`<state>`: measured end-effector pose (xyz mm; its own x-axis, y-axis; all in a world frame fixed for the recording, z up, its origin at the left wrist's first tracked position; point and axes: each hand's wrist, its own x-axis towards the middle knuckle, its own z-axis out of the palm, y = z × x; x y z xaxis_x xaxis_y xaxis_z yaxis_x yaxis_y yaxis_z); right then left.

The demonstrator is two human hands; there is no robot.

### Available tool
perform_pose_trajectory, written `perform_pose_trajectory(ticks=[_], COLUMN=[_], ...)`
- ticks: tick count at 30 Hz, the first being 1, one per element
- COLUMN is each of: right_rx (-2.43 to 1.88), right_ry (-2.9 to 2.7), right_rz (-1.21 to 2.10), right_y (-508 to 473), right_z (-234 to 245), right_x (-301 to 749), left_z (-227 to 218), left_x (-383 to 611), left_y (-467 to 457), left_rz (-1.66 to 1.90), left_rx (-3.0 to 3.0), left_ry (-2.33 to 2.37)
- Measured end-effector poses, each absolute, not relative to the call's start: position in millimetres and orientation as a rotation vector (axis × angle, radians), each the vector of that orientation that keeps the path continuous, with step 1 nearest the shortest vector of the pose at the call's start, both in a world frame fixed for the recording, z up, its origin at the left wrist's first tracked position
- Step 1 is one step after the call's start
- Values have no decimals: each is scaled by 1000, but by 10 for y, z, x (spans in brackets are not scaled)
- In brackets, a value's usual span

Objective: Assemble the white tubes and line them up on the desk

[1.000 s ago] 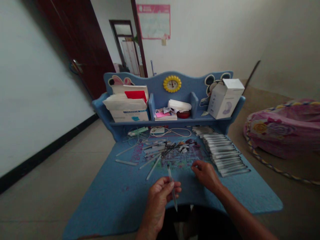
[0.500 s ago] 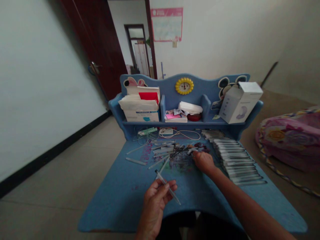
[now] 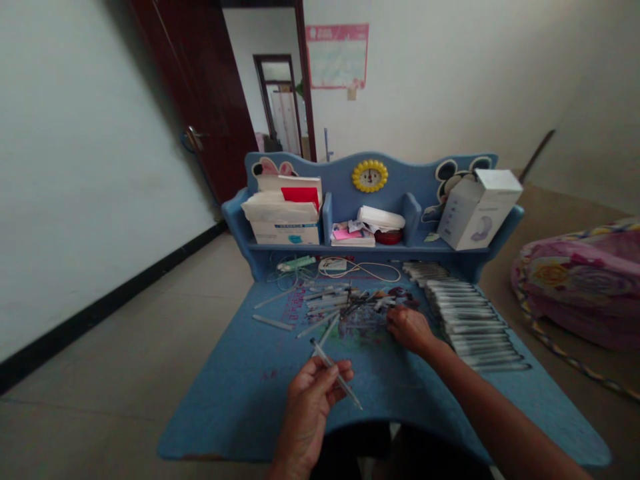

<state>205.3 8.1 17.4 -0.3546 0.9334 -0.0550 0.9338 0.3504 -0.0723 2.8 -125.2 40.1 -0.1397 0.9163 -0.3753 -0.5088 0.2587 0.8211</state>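
Observation:
My left hand [image 3: 311, 393] is closed around a thin clear pen barrel [image 3: 334, 371] that slants from upper left to lower right above the near part of the blue desk [image 3: 240, 387]. My right hand [image 3: 407, 328] reaches into a loose pile of pen parts [image 3: 340, 303] at the desk's middle. Its fingers are curled down on small pieces; what they pinch, if anything, is too small to name. A neat row of finished pens [image 3: 470, 320] lies along the right side, just right of my right hand.
The desk's back shelf holds a stack of white boxes and papers [image 3: 283, 210], a white carton [image 3: 477, 210] and a small yellow clock [image 3: 369, 176]. A white cable [image 3: 360, 268] lies below the shelf. A pink bundle [image 3: 580, 280] sits on the floor at right; a dark door [image 3: 200, 100] stands left.
My right hand moved forward from the near desk into the pile of parts. My left hand tilted the barrel from near upright to slanting. The view shifted left.

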Motion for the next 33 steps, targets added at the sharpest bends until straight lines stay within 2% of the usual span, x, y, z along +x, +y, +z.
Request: perform_pose_trajectory(ticks=[16, 28, 30, 31, 33], right_rx=[1824, 1798, 1827, 1855, 1911], right_ry=[2635, 2786, 2830, 2841, 2743], right_rz=[-238, -457, -678, -908, -1708], right_y=[82, -66, -228, -322, -514], right_z=[119, 184, 202, 211, 234], right_x=[2079, 2038, 2015, 1997, 1950], left_z=[516, 621, 670, 692, 727], left_x=[122, 31, 27, 31, 54], left_y=[-1327, -1127, -1062, -1033, -983], left_rz=[1283, 1438, 1492, 1517, 1559], left_rx=[535, 519, 535, 542, 553], left_ry=[1158, 1072, 1031, 1010, 975])
